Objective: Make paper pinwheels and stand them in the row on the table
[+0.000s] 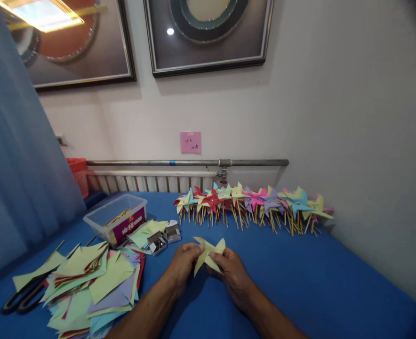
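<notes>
Both my hands meet low in the middle over a blue table (300,282). Between them is a yellow-green paper pinwheel (210,252) with folded points. My left hand (183,263) pinches its left side with closed fingers. My right hand (229,270) pinches its centre and right side, thumb on top. The paper is lifted slightly off the table.
A row of finished coloured pinwheels on sticks (253,205) lies along the wall. A heap of cut coloured paper (95,282) and black scissors (24,294) lie at left. A clear plastic box (118,219) and two small open boxes (164,238) stand nearby.
</notes>
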A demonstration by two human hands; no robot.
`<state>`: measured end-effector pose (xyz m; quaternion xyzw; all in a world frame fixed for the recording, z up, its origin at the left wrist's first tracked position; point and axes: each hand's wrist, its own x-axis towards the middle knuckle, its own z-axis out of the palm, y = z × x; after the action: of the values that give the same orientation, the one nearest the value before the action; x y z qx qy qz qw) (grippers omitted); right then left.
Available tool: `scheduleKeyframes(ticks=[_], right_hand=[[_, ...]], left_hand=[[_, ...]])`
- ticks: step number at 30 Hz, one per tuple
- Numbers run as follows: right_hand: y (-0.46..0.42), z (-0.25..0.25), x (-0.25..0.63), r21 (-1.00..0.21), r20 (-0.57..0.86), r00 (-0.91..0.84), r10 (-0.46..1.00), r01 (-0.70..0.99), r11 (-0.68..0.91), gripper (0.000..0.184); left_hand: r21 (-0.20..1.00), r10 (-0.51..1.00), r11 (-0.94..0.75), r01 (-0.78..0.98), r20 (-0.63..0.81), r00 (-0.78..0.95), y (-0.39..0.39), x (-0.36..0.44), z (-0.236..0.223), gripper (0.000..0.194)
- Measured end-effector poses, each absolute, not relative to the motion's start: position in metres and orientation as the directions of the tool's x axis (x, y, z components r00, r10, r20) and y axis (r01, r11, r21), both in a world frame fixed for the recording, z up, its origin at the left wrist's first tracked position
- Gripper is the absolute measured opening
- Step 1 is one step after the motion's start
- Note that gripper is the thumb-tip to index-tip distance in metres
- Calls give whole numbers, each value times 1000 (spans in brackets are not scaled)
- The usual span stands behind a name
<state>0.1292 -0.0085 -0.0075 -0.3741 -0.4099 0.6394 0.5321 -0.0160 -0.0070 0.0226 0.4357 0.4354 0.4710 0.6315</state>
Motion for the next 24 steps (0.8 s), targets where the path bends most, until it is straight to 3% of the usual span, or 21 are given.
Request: scheduleKeyframes(ticks=[9, 17, 20, 24], right_hand=[[-7, -9, 127, -930, -8, -165, 986, -362, -68, 39], [-6, -11, 127, -938, 3, -157, 988, -342, -51, 34], [-4, -12, 127, -938, -17, -145, 989, -339, -65, 34], [-2, -13, 126, -940, -30, -163, 986, -332, -83, 35]], left_hand=[[982, 981, 153, -112, -138, 135, -6, -15, 23, 18], [980, 982, 147, -134, -128, 136, -6, -15, 22, 29], [989, 992, 81, -127, -68, 104, -3, -20, 24, 35], [994, 995, -100, 34, 100, 12, 4, -29, 24, 31]])
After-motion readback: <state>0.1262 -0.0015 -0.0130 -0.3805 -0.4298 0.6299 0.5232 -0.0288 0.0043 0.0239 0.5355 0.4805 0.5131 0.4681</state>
